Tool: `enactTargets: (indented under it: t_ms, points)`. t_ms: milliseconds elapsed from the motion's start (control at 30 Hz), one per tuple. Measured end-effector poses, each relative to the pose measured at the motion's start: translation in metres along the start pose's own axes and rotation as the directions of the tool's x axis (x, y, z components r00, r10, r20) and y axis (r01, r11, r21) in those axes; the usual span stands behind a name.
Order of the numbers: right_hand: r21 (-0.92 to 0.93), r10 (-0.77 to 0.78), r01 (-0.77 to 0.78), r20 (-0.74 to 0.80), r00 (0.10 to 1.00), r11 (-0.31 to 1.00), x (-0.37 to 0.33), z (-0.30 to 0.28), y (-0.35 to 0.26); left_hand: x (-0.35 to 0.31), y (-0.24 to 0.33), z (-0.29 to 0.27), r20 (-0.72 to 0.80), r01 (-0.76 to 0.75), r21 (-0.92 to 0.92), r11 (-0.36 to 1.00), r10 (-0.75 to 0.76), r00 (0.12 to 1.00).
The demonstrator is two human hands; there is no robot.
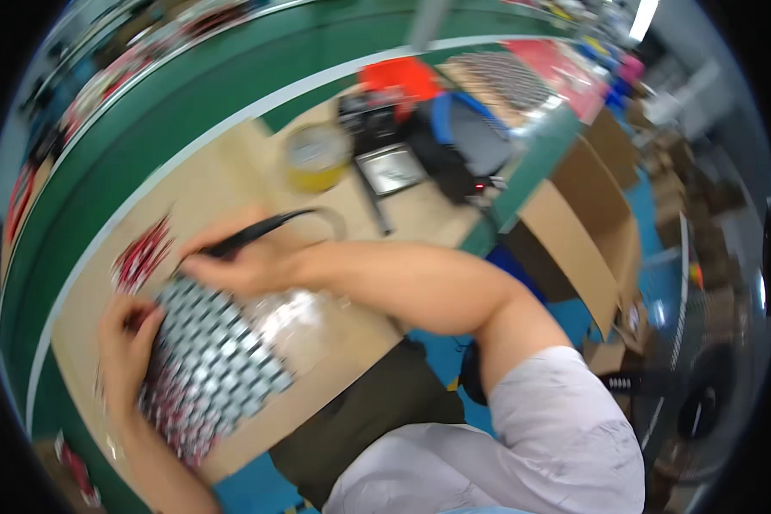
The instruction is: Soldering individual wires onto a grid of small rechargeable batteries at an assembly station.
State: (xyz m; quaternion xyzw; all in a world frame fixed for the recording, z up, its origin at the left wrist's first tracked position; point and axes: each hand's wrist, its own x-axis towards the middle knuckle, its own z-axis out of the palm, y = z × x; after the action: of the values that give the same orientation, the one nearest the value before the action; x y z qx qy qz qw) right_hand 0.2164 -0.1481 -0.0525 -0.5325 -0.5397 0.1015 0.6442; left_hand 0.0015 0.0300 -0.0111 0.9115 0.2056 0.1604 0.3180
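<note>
Right hand [247, 267] gripping thin black corded tool [253, 236] like pen; left hand [128, 343] pressing down on shiny silver grid of small parts [218, 360], keeping it steady, fingers flat, grasping nothing

Shiny metal cell grid [214, 360] — matt black plastic tool [248, 236]; bare wood-look tabletop [223, 171], smooth.

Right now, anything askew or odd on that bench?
Nothing stands out. The right hand holds a black corded tool over the grid of small metal parts, and the left hand steadies its edge. The picture is too blurred to judge single parts.
</note>
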Motion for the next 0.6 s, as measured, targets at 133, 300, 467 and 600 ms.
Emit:
enactTargets:
  t_ms: [133, 300, 467, 600]
  points:
    - [-0.051, 0.173, -0.170, 0.070, 0.982, 0.984, -0.003, -0.030, -0.021, 0.020, 0.018, 0.008, 0.018, -0.134, 0.003, 0.991, 0.134, 0.991]
    - [0.154, 0.288, -0.298, 0.084, 0.954, 0.942, -0.004, -0.025, -0.024, 0.010, 0.016, 0.009, 0.012, -0.052, -0.097, 0.994, 0.054, 0.998]
    - [0.152, 0.264, -0.281, 0.122, 0.957, 0.948, -0.003, -0.023, -0.021, 0.007, 0.011, 0.004, 0.006, -0.079, -0.002, 0.997, 0.079, 0.997]
    - [0.141, 0.281, -0.301, 0.144, 0.949, 0.943, -0.004, -0.024, -0.022, 0.011, 0.005, 0.010, -0.025, -0.117, 0.011, 0.993, 0.117, 0.993]
